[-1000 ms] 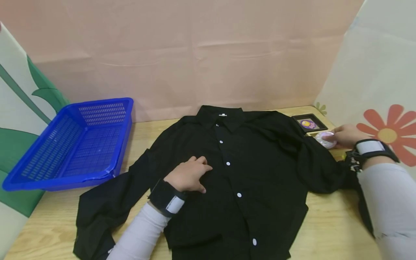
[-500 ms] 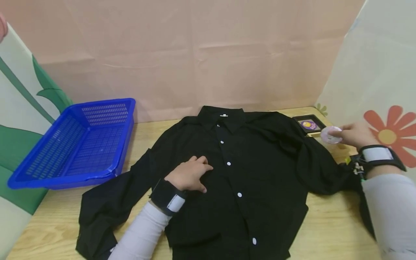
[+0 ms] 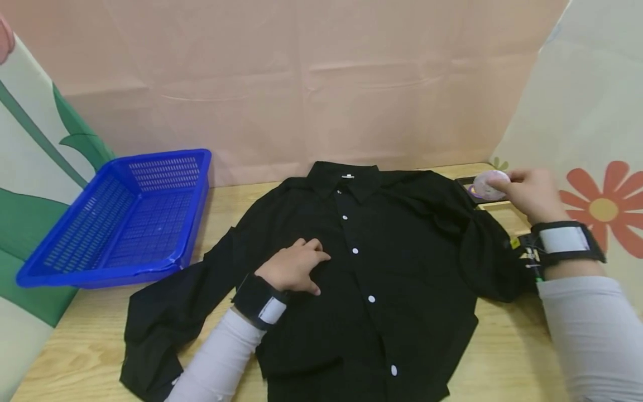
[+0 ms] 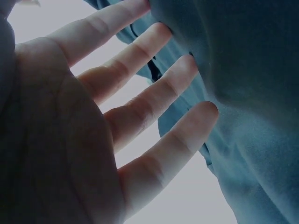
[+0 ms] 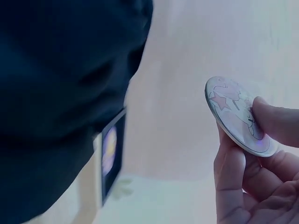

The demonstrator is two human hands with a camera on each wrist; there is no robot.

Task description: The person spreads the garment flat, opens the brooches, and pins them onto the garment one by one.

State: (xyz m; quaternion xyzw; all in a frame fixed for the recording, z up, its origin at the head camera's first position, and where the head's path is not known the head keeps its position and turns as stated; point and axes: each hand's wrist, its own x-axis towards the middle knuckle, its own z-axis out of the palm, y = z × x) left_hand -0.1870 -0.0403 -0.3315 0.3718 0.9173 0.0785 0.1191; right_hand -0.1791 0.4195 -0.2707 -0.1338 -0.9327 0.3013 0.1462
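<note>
A black button-up shirt (image 3: 412,251) lies spread on the wooden table, collar toward the back wall, with white buttons down its front. The left hand (image 3: 293,265) rests on the shirt's front, left of the button row; in the left wrist view its fingers (image 4: 163,93) are spread and fairly straight, tips at the dark cloth. At the back right, the right hand (image 3: 534,192) pinches a round pin badge (image 3: 489,185) between thumb and fingers, raised over the shirt's shoulder side. The right wrist view shows a pink star drawing on the badge (image 5: 233,114).
Behind the badge is a dark-framed square piece with a purple and yellow picture (image 5: 110,149), partly hidden in the head view. A shallow wooden tray (image 3: 504,215) sits beside it. A blue plastic basket (image 3: 183,223) stands at the left. A pink backdrop (image 3: 301,84) rises behind the table.
The right hand has lifted the badge from the tray area and moved it up and left, in front of the dark-framed piece. The left hand stays in place on the shirt.
</note>
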